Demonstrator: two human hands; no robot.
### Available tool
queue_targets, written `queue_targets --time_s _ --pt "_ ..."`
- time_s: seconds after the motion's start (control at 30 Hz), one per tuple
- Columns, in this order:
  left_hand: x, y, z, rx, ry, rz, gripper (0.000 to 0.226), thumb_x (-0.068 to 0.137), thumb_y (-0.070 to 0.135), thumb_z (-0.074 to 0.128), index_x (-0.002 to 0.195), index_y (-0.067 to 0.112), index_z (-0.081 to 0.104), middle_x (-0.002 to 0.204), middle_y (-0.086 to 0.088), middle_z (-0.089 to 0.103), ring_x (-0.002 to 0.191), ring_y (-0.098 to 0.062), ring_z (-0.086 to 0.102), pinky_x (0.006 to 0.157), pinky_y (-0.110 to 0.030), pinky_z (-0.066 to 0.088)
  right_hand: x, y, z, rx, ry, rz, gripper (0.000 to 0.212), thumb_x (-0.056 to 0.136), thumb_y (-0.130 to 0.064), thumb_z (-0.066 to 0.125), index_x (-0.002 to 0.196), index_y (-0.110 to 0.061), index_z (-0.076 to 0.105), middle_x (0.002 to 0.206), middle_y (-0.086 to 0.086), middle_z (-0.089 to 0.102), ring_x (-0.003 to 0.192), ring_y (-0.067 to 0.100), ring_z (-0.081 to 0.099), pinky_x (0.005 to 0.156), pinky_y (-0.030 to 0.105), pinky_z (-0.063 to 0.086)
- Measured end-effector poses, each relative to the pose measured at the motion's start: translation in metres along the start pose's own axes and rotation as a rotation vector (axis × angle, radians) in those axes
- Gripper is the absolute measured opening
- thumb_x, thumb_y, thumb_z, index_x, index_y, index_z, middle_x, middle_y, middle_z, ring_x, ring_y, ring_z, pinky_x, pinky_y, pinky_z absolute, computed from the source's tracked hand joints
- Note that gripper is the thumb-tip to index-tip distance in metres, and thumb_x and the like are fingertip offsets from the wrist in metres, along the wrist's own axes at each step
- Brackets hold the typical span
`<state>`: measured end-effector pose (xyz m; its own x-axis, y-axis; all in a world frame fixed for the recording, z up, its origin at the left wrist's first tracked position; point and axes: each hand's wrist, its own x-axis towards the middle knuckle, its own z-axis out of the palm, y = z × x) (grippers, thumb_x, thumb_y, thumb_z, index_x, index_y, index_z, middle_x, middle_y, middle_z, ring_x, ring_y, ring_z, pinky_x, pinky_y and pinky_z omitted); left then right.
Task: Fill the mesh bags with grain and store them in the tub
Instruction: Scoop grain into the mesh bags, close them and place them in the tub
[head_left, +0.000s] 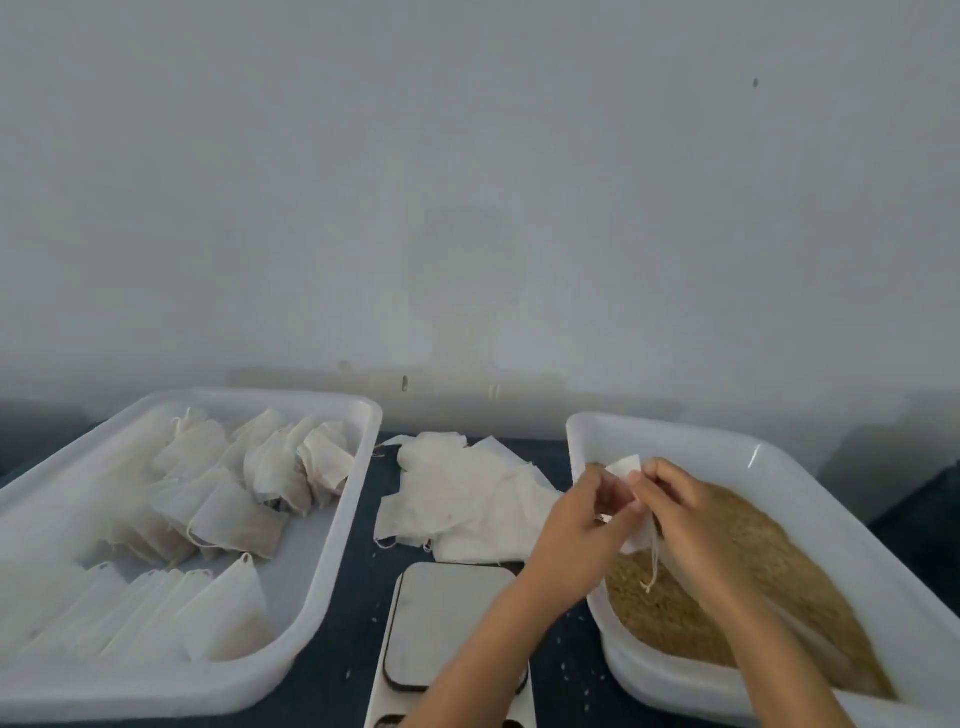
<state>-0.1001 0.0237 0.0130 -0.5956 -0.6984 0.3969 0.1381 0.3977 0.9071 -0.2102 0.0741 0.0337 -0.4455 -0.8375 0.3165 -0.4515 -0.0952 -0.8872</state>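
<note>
A small white mesh bag (629, 499) hangs over the near-left corner of the grain tub (769, 457), pinched at its top between the left hand (582, 525) and the right hand (680, 514), fingers of both curled onto the fabric; its drawstring (653, 566) dangles just above the brown grain (753, 587) that fills much of the tub. Just left of the grain tub, a loose heap of empty bags (467, 493) lies on the dark table (332, 649), with a flat scale (447, 623) nearer the person and stray grains scattered around it. Farther left, well apart from the grain tub, a second white tub (332, 587) holds filled bags (228, 499) in overlapping rows.
</note>
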Motion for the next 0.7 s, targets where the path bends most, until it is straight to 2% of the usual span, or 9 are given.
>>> queue_targets --time_s 0.1,0.17,0.23,0.3,0.37,0.43,0.5,0.6,0.7 --pt "0.003 -0.011 0.015 -0.011 -0.062 -0.056 0.013 0.093 0.023 0.057 0.083 0.021 0.049 0.079 0.010 0.053 0.075 -0.005 0.050 0.075 -0.020 0.043 -0.005 0.013 -0.013 0.260 -0.018 0.128 0.027 0.091 -0.017 0.053 0.071 -0.019 0.070 0.074 0.010 0.065 0.069 0.023 0.062 0.065 0.036 0.049" --pt "0.007 -0.015 0.022 0.011 -0.082 -0.076 0.015 0.092 0.025 0.059 0.082 0.018 0.050 0.075 0.009 0.052 0.071 -0.007 0.049 0.073 -0.022 0.042 -0.008 0.019 -0.020 0.363 -0.038 0.212 0.022 0.086 -0.027 0.053 0.075 -0.026 0.073 0.079 0.014 0.067 0.073 0.028 0.063 0.066 0.039 0.050" --pt "0.012 -0.016 0.027 0.071 -0.090 -0.059 0.018 0.091 0.024 0.059 0.079 0.015 0.049 0.073 0.005 0.050 0.070 -0.012 0.047 0.071 -0.028 0.041 -0.011 0.023 -0.029 0.338 -0.072 0.227 0.020 0.084 -0.028 0.054 0.082 -0.019 0.071 0.083 0.027 0.061 0.076 0.032 0.059 0.063 0.038 0.050" --pt "0.015 -0.016 0.030 0.097 -0.116 -0.057 0.020 0.093 0.022 0.056 0.076 0.014 0.048 0.073 0.002 0.049 0.071 -0.015 0.046 0.071 -0.033 0.040 -0.011 0.029 -0.035 0.311 -0.081 0.230 0.021 0.087 -0.024 0.054 0.090 -0.006 0.065 0.084 0.031 0.056 0.074 0.032 0.057 0.058 0.033 0.052" --pt "0.017 -0.017 0.033 0.106 -0.132 -0.062 0.023 0.095 0.021 0.053 0.072 0.018 0.048 0.071 0.006 0.050 0.071 -0.014 0.048 0.073 -0.037 0.044 -0.012 0.036 -0.039 0.354 -0.071 0.257 0.025 0.087 -0.022 0.054 0.090 0.002 0.060 0.079 0.024 0.054 0.067 0.029 0.054 0.053 0.030 0.050" --pt "0.017 -0.018 0.037 0.161 -0.119 -0.074 0.026 0.094 0.020 0.052 0.068 0.022 0.047 0.069 0.008 0.051 0.069 -0.012 0.049 0.073 -0.039 0.047 -0.012 0.039 -0.040 0.365 -0.061 0.273 0.022 0.087 -0.020 0.054 0.085 0.001 0.060 0.071 0.019 0.053 0.061 0.027 0.052 0.051 0.031 0.049" --pt "0.018 -0.022 0.040 0.219 -0.105 -0.078 0.023 0.091 0.019 0.052 0.068 0.019 0.047 0.070 0.001 0.053 0.067 -0.014 0.048 0.072 -0.042 0.048 -0.012 0.041 -0.041 0.333 -0.079 0.282 0.020 0.090 -0.018 0.053 0.085 0.000 0.060 0.066 0.014 0.055 0.062 0.027 0.051 0.056 0.036 0.049" --pt "0.019 -0.025 0.041 0.205 -0.105 -0.101 0.019 0.091 0.018 0.052 0.074 0.008 0.052 0.077 -0.015 0.059 0.072 -0.029 0.056 0.076 -0.048 0.050 -0.012 0.043 -0.041 0.301 -0.111 0.284 0.021 0.092 -0.016 0.052 0.087 0.002 0.058 0.058 0.006 0.055 0.057 0.024 0.050 0.060 0.039 0.050" --pt "0.018 -0.027 0.040 0.178 -0.095 -0.118 0.022 0.091 0.019 0.054 0.077 0.002 0.056 0.078 -0.016 0.060 0.073 -0.030 0.058 0.077 -0.050 0.050 -0.012 0.043 -0.041 0.247 -0.121 0.272 0.019 0.092 -0.014 0.054 0.087 0.004 0.056 0.054 0.002 0.055 0.052 0.019 0.052 0.058 0.035 0.051"
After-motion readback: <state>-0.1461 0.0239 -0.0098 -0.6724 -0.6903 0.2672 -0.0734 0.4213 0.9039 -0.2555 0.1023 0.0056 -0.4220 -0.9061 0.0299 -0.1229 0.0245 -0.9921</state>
